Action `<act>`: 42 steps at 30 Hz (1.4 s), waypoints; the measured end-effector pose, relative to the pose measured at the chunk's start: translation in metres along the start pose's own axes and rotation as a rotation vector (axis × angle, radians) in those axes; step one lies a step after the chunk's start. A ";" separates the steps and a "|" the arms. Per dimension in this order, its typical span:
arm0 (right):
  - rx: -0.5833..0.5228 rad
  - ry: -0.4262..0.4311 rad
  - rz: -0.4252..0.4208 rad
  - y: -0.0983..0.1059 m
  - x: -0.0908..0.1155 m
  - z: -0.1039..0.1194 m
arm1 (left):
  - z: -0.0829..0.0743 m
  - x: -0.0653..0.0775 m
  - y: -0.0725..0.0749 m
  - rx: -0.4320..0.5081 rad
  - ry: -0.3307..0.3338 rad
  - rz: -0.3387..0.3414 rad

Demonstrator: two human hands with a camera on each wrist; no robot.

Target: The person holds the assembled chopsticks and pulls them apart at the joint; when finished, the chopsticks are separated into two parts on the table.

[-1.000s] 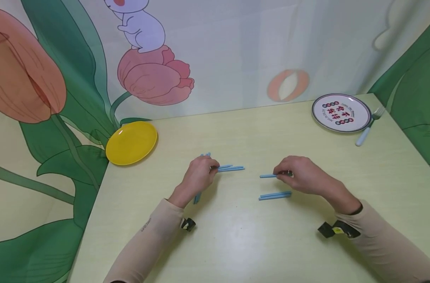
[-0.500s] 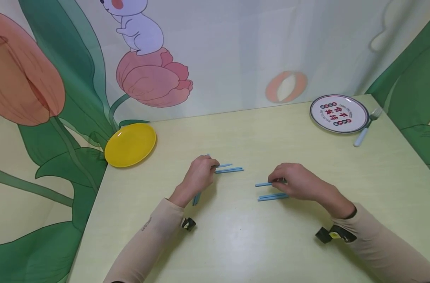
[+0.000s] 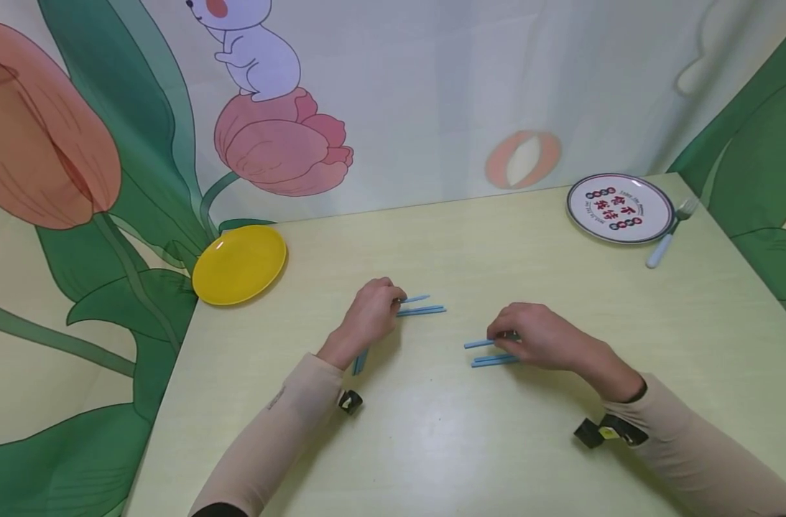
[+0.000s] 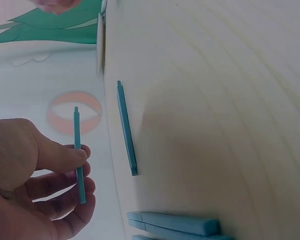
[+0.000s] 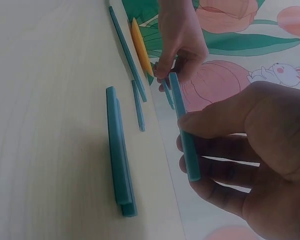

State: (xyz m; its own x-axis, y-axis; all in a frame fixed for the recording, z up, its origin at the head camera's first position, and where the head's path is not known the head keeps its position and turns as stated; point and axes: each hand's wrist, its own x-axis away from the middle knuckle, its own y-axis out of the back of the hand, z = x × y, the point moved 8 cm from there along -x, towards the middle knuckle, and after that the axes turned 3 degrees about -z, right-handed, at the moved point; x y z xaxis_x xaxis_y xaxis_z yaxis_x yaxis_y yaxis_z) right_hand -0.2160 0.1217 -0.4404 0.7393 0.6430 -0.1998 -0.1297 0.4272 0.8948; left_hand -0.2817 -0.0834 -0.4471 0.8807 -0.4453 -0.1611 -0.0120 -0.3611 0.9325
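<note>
left hand (image 3: 370,309): fingers clamped on one blue stick, pinched with the thumb laid across it; the grip is plain in the left wrist view.
left-hand stick (image 4: 76,130): raised off the surface; apart from the sticks below it.
right hand (image 3: 540,336): fingers clamped on one blue stick, between thumb and fingertips.
right-hand stick (image 5: 190,160): raised off the surface; apart from the right pair.
right pair (image 5: 117,150): two blue sticks lying side by side on the surface, apparently touching; just beside the right hand in the head view.
left group (image 3: 422,311): blue sticks lying on the surface, beside the left hand and pointing toward the right one.
crosswise group (image 3: 360,362): blue sticks partly hidden under the left hand; count cannot be told.
shift, right side: the right hand is now nearer the wearer and slightly further left, bringing its stick closer to the right pair in the head view.
shift, left side: the left-hand stick now shows a wider gap from the left group.
effect on the work: judged from these views, both sticks are in mid-handling; neither is released.
yellow plate (image 3: 228,280): far left of the surface (image 3: 432,445).
white plate (image 3: 587,215): far right, fork (image 3: 659,251) beside it.
</note>
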 end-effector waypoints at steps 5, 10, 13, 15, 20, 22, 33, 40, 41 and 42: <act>0.012 -0.013 0.014 -0.002 0.001 -0.002 | 0.002 -0.004 -0.005 0.007 0.017 0.017; 0.043 -0.031 0.020 -0.002 0.003 -0.005 | 0.001 -0.008 -0.009 0.015 0.020 0.025; 0.046 -0.033 0.022 -0.002 0.004 -0.005 | 0.000 -0.009 -0.012 0.020 0.017 0.037; 0.049 -0.030 0.025 -0.003 0.005 -0.005 | 0.000 -0.010 -0.014 0.025 0.019 0.050; 0.055 -0.029 0.035 -0.005 0.006 -0.005 | 0.000 -0.012 -0.019 0.022 0.012 0.070; 0.056 -0.028 0.042 -0.007 0.006 -0.005 | -0.001 -0.013 -0.019 0.021 0.004 0.074; 0.058 -0.022 0.093 -0.015 0.006 -0.005 | 0.000 -0.015 -0.026 0.016 -0.002 0.098; 0.062 -0.012 0.089 -0.017 0.006 -0.006 | 0.000 -0.017 -0.028 0.023 -0.014 0.088; 0.063 -0.013 0.088 -0.016 0.005 -0.007 | 0.000 -0.017 -0.028 0.022 -0.016 0.087; 0.065 -0.013 0.087 -0.016 0.005 -0.007 | 0.000 -0.017 -0.028 0.023 -0.017 0.088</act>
State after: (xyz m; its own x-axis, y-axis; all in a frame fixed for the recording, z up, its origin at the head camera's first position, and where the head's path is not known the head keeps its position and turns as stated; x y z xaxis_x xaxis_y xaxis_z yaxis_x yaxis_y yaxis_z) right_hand -0.2143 0.1223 -0.4587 0.7357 0.6674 -0.1155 -0.1508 0.3277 0.9327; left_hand -0.2967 -0.0653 -0.4705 0.8676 -0.4900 -0.0842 -0.1001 -0.3380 0.9358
